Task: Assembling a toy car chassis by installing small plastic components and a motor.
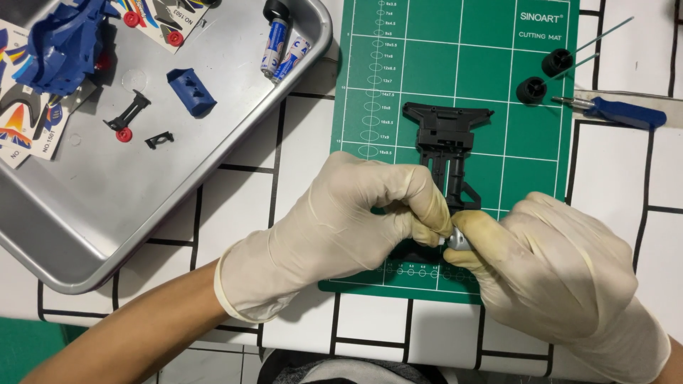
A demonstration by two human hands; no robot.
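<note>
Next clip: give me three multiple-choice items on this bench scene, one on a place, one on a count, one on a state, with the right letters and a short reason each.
1. Where does the blue-handled screwdriver lie?
A. in the metal tray
B. on the table right of the green cutting mat
C. in a hand

2. How many black rubber wheels sit at the mat's right edge?
A. one
B. two
C. four

3. What are the gloved left hand and right hand doing?
A. resting flat on the table
B. both pinching a small silver metal part at the black plastic chassis
C. lifting the tray

Answers: 1 B, it lies on the white tabletop beyond the mat; 2 B, two wheels show there; 3 B, both sets of fingertips meet on the part.
</note>
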